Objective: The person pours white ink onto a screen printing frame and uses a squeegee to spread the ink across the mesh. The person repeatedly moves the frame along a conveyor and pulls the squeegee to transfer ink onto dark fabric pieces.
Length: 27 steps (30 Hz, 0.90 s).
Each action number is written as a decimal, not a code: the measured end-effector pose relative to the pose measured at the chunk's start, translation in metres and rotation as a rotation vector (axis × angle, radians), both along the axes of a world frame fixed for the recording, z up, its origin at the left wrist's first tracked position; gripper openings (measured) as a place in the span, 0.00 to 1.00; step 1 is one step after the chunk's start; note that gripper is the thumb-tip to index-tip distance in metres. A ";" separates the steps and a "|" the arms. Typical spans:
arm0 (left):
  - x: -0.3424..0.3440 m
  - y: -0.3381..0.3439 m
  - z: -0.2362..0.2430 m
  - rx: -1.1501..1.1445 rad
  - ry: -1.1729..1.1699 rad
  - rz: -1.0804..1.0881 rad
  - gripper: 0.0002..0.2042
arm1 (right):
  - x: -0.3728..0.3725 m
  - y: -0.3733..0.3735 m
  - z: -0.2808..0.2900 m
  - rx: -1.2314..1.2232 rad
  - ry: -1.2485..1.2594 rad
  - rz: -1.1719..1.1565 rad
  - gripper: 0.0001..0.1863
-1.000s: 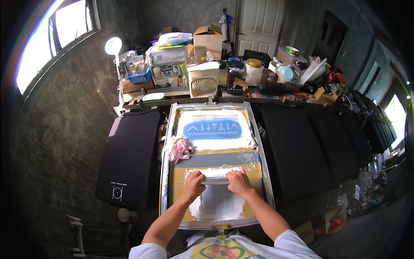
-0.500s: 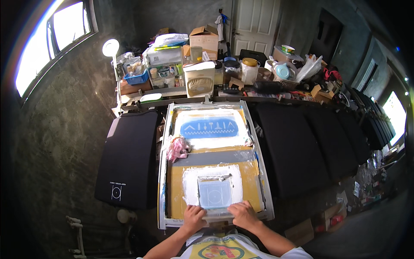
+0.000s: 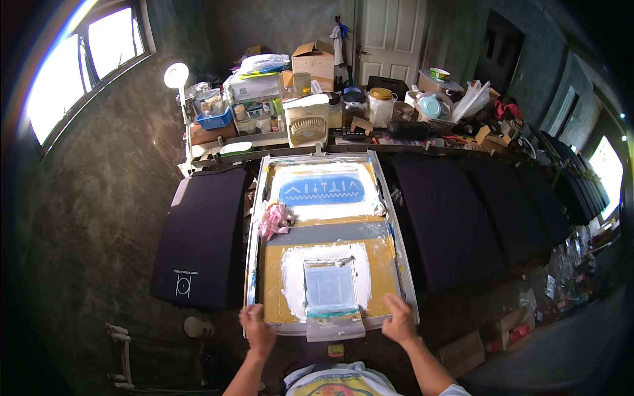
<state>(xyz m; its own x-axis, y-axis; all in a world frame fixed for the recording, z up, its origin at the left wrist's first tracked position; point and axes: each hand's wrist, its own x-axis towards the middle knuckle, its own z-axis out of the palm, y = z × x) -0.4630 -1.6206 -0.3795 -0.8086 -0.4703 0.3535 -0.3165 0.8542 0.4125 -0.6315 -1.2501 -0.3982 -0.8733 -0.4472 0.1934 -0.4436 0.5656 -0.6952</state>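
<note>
A silk-screen printing frame with a metal rim lies in front of me. My left hand is curled at its near left corner. At the near right corner my right hand has its fingers closed on the rim. Between them, a squeegee with a teal-smeared edge rests over the near rim. Just beyond it is a pale see-through window with a court-like line design, bordered by white ink. A blue stencil area fills the far part. A crumpled pink rag sits on the left side.
Black fabric panels lie on both sides, the left one bearing a white print, the right ones overlapping. A cluttered shelf at the back holds a small fan, jars and boxes. A ring lamp stands at back left.
Both hands have left the squeegee and spread apart to the frame's near corners. The squeegee now rests by itself over the near rim.
</note>
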 end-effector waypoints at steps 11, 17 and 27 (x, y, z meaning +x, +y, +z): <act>-0.009 -0.088 -0.029 0.969 -0.182 0.446 0.21 | -0.048 0.051 -0.086 0.052 -0.447 -0.497 0.20; -0.018 -0.085 -0.032 0.791 -0.169 0.513 0.23 | -0.060 0.050 -0.083 0.070 -0.548 -0.526 0.21; -0.024 -0.076 0.000 0.794 -0.159 0.563 0.23 | -0.060 0.046 -0.073 -0.052 -0.473 -0.600 0.21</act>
